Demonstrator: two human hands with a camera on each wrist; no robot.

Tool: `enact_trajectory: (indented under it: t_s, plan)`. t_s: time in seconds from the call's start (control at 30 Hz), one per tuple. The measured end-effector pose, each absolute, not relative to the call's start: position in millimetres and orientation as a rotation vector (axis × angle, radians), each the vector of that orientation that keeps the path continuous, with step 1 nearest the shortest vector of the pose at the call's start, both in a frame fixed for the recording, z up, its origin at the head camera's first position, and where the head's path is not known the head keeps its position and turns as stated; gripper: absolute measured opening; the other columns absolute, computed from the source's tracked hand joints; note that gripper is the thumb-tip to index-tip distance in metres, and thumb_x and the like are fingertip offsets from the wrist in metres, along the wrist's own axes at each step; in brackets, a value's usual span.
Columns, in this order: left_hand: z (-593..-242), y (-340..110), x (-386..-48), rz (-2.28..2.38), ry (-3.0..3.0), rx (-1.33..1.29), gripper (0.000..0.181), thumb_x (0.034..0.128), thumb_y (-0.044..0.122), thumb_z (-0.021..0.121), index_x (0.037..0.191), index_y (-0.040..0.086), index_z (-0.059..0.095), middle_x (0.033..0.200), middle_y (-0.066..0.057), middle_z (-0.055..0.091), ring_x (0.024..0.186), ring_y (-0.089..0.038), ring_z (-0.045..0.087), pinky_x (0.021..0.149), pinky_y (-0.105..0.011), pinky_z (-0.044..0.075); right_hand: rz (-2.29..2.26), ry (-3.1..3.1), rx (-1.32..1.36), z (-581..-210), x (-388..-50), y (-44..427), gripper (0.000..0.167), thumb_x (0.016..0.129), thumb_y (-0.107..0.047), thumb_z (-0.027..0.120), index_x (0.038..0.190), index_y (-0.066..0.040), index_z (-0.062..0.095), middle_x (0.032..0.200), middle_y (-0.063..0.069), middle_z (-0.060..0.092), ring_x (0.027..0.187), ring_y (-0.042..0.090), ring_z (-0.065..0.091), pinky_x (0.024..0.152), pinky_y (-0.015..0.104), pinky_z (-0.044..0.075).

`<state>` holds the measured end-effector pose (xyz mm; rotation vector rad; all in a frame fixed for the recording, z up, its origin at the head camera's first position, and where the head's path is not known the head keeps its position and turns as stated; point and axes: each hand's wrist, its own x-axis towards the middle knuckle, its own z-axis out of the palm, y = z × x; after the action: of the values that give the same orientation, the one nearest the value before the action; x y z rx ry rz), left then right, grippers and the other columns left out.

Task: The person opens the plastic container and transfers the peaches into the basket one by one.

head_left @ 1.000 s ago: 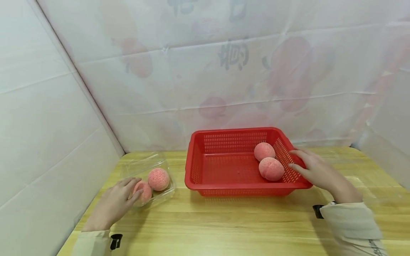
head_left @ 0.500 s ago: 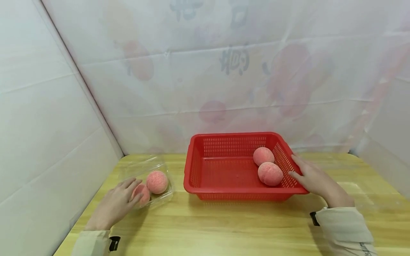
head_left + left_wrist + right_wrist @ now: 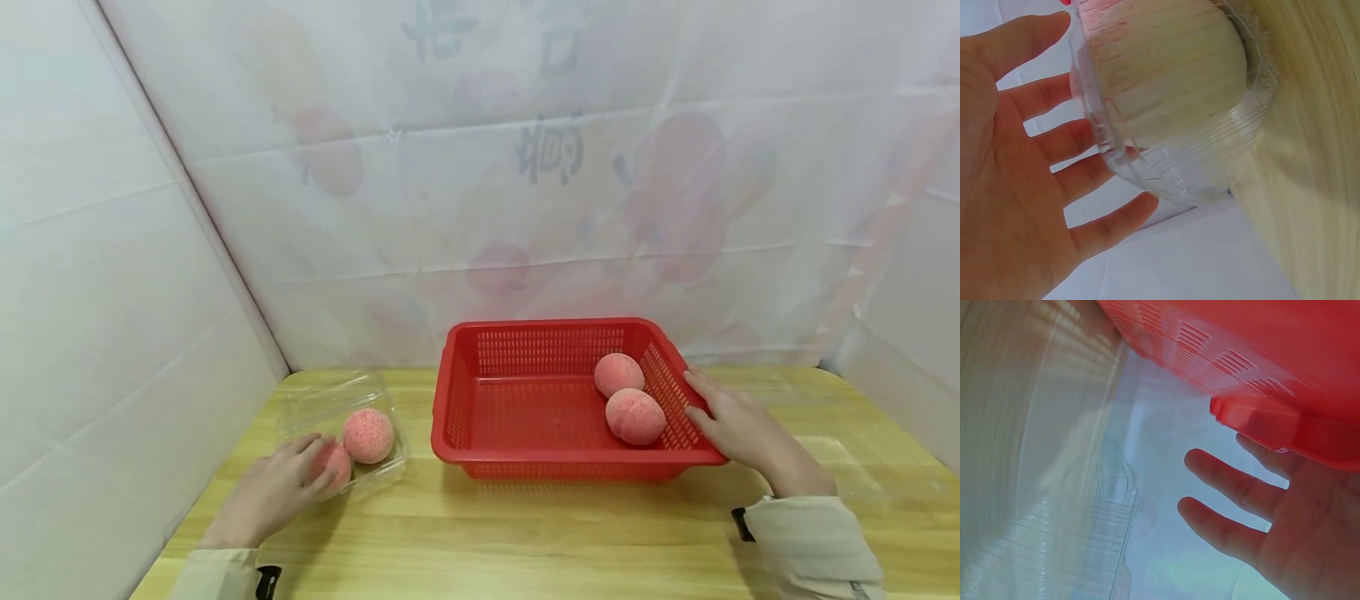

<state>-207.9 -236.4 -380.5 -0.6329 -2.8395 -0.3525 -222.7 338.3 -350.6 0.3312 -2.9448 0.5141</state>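
Observation:
In the head view, my left hand (image 3: 273, 493) reaches over the near edge of a clear plastic tray (image 3: 375, 481), its fingers and thumb around a pink fuzzy peach (image 3: 333, 467). The left wrist view shows the fingers spread and some fingertips behind the tray wall (image 3: 1107, 140), so their contact is partly hidden. A second peach (image 3: 368, 436) sits beside the first. My right hand (image 3: 750, 433) rests at the right rim of a red plastic basket (image 3: 525, 457); in the right wrist view its fingers (image 3: 1222, 534) are extended below the rim.
Two more peaches touch at the basket's right side, the rear one (image 3: 618, 375) and the front one (image 3: 636, 417). Another clear plastic tray (image 3: 832, 458) lies right of the basket. White sheet walls (image 3: 465, 208) enclose the wooden table (image 3: 480, 542) behind and at the sides.
The left hand's fingers have moved slightly closer around the near peach. The right hand stays at the basket rim. The whole head view has shifted a little.

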Motion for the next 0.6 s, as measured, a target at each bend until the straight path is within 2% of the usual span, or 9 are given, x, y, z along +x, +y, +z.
enact_trajectory:
  t_s: [0.07, 0.23, 0.47, 0.6]
  plan:
    - [-381.9, -236.7, -208.3, -0.358, -2.848, -0.631, 0.040, 0.0941, 0.023, 0.072, 0.127, 0.001, 0.066, 0.128, -0.025, 0.063, 0.112, -0.048, 0.062, 0.086, -0.063, 0.052, 0.514, -2.951, 0.328, -351.0, -222.6, 338.1, 0.060, 0.096, -0.007, 0.062, 0.144, 0.020, 0.038, 0.145, 0.043, 0.036, 0.100, 0.046, 0.053, 0.079, 0.054, 0.050]
    - [-383.7, -236.5, -208.9, -0.360, -2.875, -0.624, 0.045, 0.0927, 0.025, 0.074, 0.130, 0.001, 0.065, 0.130, -0.027, 0.061, 0.113, -0.050, 0.061, 0.086, -0.066, 0.051, 0.514, -2.946, 0.333, -352.6, -222.8, 338.7, 0.059, 0.096, -0.005, 0.062, 0.143, 0.020, 0.038, 0.144, 0.044, 0.036, 0.098, 0.044, 0.054, 0.077, 0.052, 0.050]
    - [-385.9, -237.8, -209.9, -0.348, -2.854, -0.619, 0.049, 0.0889, 0.025, 0.078, 0.130, 0.001, 0.065, 0.129, -0.026, 0.062, 0.112, -0.048, 0.062, 0.087, -0.064, 0.051, 0.500, -2.927, 0.358, -355.2, -222.6, 338.9, 0.058, 0.095, -0.005, 0.061, 0.142, 0.021, 0.039, 0.144, 0.044, 0.037, 0.110, 0.051, 0.053, 0.084, 0.059, 0.049]
    - [-385.6, -238.8, -212.7, -0.347, -2.856, -0.577, 0.053, 0.0855, 0.028, 0.081, 0.129, 0.001, 0.065, 0.123, -0.022, 0.066, 0.103, -0.043, 0.066, 0.081, -0.061, 0.054, 0.491, -2.926, 0.350, -354.8, -223.6, 338.0, 0.058, 0.095, -0.005, 0.062, 0.142, 0.021, 0.040, 0.144, 0.044, 0.037, 0.106, 0.049, 0.055, 0.081, 0.056, 0.049]
